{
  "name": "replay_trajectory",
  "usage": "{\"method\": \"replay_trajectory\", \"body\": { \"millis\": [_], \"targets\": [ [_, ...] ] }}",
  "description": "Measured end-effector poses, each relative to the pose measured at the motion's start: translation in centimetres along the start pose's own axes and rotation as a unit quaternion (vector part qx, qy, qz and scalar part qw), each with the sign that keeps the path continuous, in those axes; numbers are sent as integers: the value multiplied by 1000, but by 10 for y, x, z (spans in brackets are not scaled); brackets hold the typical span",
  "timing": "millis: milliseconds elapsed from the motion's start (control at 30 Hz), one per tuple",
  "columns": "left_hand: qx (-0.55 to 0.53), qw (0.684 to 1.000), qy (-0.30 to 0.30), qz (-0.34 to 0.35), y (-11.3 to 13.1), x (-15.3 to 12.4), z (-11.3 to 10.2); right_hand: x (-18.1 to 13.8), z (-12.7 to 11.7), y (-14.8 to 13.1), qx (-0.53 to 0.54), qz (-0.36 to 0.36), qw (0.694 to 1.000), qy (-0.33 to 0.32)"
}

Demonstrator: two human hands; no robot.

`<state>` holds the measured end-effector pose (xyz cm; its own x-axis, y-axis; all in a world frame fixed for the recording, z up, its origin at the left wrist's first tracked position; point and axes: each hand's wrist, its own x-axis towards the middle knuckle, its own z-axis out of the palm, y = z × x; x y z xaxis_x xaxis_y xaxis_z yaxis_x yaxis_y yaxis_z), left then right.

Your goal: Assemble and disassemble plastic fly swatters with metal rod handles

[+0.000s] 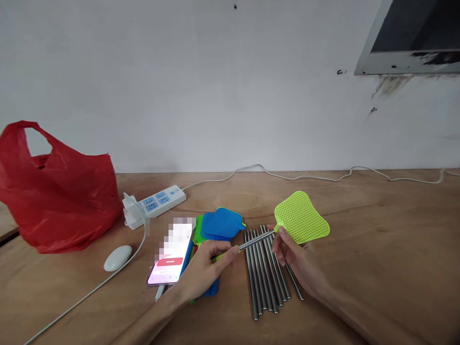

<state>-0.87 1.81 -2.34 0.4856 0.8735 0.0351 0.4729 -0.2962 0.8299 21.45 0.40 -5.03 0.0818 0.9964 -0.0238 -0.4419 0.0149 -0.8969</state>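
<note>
Nearest, metal rods point(265, 287) lie on the worktop point(395, 239). From them, at nine o'clock, the left hand point(206, 264) has fingers curled round the yellow-green swatter's point(302, 218) handle point(257, 240); at two, the right hand point(295, 257) pinches its neck. Its mesh head sits at one o'clock. Twisting unevenly might bend the neck; a slipping pinch could drop it onto the rods.

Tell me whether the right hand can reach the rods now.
Probably yes: the right hand is close by the rods and nothing seems to block it, though its grip on the swatter may need loosening first.
</note>
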Motion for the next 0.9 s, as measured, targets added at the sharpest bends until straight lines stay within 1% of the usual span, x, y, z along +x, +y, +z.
{"method": "replay_trajectory", "body": {
  "millis": [100,200,267,333,400,433,467,567,633,733,833,900],
  "targets": [
    [25,999,-30,36,4,-3,3,3,-2,-8,-5,-28,1000,-10],
    [50,995,-58,70,5,-7,6,5,-2,-20,3,-12,999,-36],
    [58,993,-58,86,5,-9,6,6,-3,-26,8,-3,999,-38],
    [65,992,-36,99,5,-9,3,12,-7,-30,1,-22,1000,-1],
    [85,990,-1,114,5,-7,0,21,-17,-31,-62,-62,995,55],
    [105,987,16,123,5,-6,-2,26,-23,-31,-133,-86,984,77],
    [129,982,33,133,5,-5,-4,32,-29,-31,-237,-97,963,84],
    [196,966,65,158,3,-3,-7,47,-47,-28,-341,-118,928,92],
    [214,959,74,168,-1,-2,-7,52,-56,-25,-400,-133,902,94],
    [219,957,98,165,-8,0,-7,54,-64,-20,-510,-151,840,105],
    [233,951,141,143,-12,3,-8,50,-69,-17,-611,-154,768,117],
    [261,943,161,127,-14,4,-10,47,-70,-15,-663,-149,725,113]
  ]
}}
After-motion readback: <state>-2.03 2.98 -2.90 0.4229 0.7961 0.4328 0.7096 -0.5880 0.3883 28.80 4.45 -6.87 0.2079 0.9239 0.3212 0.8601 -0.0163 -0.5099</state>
